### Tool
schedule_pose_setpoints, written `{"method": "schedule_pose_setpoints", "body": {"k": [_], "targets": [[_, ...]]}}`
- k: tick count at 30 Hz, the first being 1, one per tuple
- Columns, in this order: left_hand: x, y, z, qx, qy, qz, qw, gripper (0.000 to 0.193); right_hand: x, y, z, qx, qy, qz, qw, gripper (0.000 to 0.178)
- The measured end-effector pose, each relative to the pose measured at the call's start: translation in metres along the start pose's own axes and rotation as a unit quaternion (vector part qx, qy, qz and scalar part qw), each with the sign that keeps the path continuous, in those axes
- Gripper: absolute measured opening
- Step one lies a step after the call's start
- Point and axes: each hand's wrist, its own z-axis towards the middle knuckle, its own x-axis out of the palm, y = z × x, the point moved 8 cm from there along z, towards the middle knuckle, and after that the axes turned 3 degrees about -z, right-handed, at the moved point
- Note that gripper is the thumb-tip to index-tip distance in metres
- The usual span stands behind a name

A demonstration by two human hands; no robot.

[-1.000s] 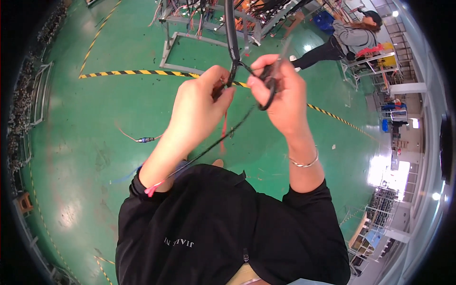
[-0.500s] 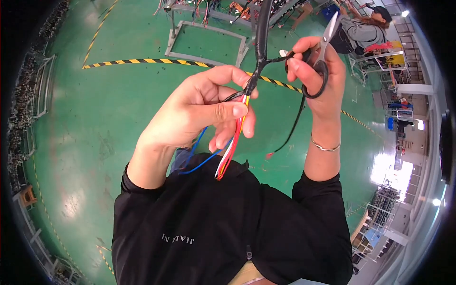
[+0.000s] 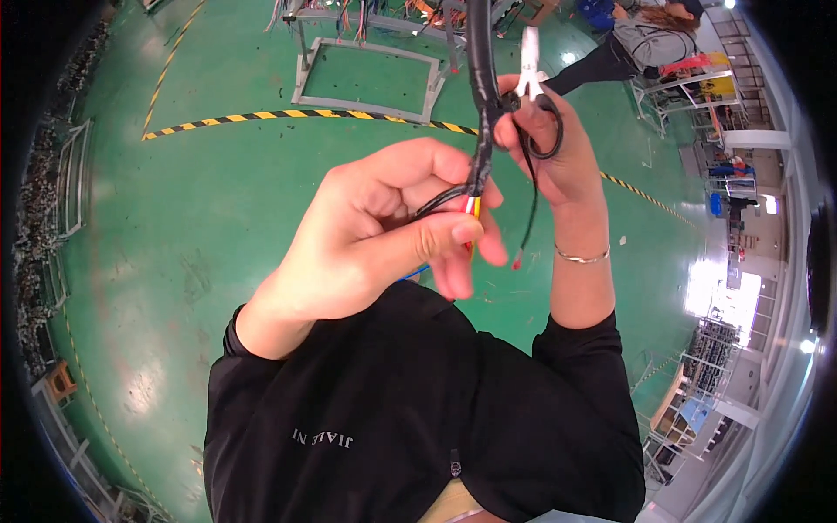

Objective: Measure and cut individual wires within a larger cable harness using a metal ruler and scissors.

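Just in front of the chest, upper centre: thick black cable (image 3: 482, 74), hanging from the upper edge down between both hands and dividing into thinner branches. At the lower end of its wrapped branch, left hand (image 3: 366, 227): forearm slanting up from lower left, wrist nearly in line with it, thumb stretched out to the right. Grip pinching the coloured wires (image 3: 472, 207), red, white and yellow, where exposed below the black wrapping; thumb tip on top, index finger bent behind the cable, remaining fingers loosely fanned beneath. Across the same palm, black side branch (image 3: 440, 199), leading down to the left; below the fingers, short length of blue wire (image 3: 414, 274).

To the right of the cable, beside its fork, right hand (image 3: 571, 166): forearm almost upright, bracelet (image 3: 582, 259) near the wrist, hand leaning left, thumb and forefinger close to the branching point. Grip closed around scissors (image 3: 529, 65), black ring against the fingers, pale blades pointing toward the upper edge; impossible to tell which finger fills the ring. Below these fingertips, thin black wire (image 3: 534, 205), dangling with red tip lowermost.

Beneath, green floor (image 3: 218, 218) with striped tape (image 3: 261, 118); farther off, grey metal frame (image 3: 431, 91) and, upper right, co-worker (image 3: 654, 44) in grey top.
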Motion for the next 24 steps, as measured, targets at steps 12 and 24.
{"method": "schedule_pose_setpoints", "body": {"k": [12, 24], "targets": [[-0.017, 0.009, 0.015, 0.036, -0.039, -0.018, 0.998, 0.024, 0.077, 0.035, -0.099, -0.415, -0.297, -0.337, 0.792, 0.039], [-0.009, -0.013, 0.013, 0.198, -0.156, 0.301, 0.92, 0.018, 0.072, 0.029, -0.09, -0.196, -0.385, -0.296, 0.852, 0.034]]}}
